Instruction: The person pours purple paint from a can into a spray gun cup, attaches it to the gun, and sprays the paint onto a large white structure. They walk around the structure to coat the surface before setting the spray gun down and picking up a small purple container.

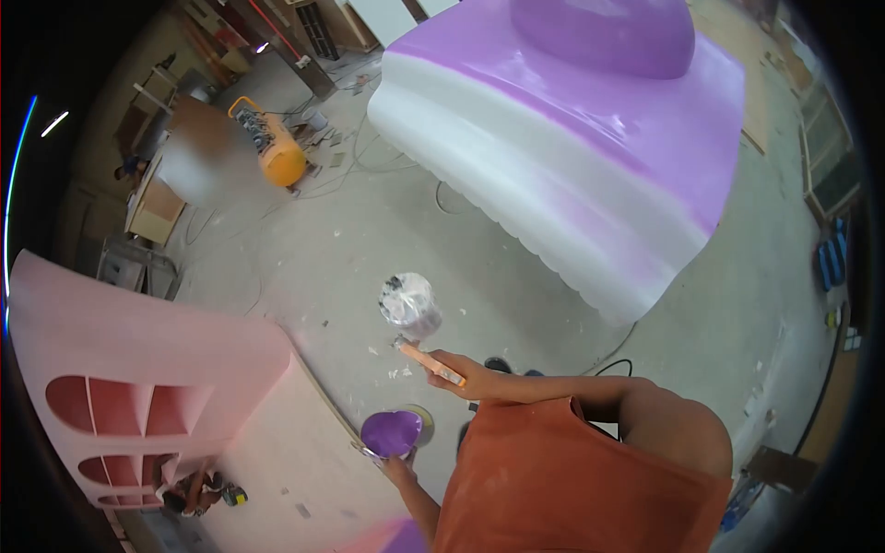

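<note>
My left hand (399, 468) grips a bowl (392, 433) with purple paint inside, low in the head view. My right hand (452, 370) is closed around a flat, orange-handled tool (431, 360) with a small greyish tip, whose exact kind I cannot make out. Just beyond the tip, a paint-smeared white bucket (408, 304) stands on the floor. A pale yellowish round object (424, 422) shows partly behind the bowl.
A large purple-and-white glossy form (553, 138) stands ahead. To the left is a pink structure (138, 350) with arched shelves, where another person (194, 488) is beside a drill (235, 495). An orange air compressor (277, 152) and hoses lie farther back.
</note>
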The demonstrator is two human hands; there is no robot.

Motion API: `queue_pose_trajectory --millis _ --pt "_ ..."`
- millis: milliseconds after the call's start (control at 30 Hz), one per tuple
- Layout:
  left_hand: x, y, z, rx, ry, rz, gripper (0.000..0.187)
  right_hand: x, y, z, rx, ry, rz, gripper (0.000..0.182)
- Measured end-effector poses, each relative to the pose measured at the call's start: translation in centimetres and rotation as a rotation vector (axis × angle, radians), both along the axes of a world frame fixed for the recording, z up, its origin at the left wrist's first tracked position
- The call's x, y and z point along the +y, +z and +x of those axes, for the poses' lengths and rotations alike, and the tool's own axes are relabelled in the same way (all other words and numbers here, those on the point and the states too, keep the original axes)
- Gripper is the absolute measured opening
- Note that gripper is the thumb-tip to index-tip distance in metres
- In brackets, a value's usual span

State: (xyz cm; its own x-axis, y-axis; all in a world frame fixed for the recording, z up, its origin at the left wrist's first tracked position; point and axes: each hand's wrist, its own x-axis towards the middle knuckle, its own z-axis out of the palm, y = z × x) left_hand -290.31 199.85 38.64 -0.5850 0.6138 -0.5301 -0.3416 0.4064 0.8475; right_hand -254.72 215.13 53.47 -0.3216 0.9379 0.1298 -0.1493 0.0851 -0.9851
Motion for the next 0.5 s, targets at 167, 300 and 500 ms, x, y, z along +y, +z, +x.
queue_pose_trajectory --millis 167,300,500 --pt "14.5 -0.3 -3.7 -0.09 -0.132 -0.046 0.061 4.7 -0.5 -3.6 0.025 -0.192 -0.074 0.031" --pt "30.0 -4.3 -9.2 -0.174 -0.341 -0.03 0.061 12.3 -4.5 -8.5 -0.052 -0.42 -0.052 0.028" --pt "48.1 -8.3 -9.1 -0.111 -0.617 -0.103 0.069 20.8 -4.6 -12.4 -0.072 -0.759 -0.152 0.029"
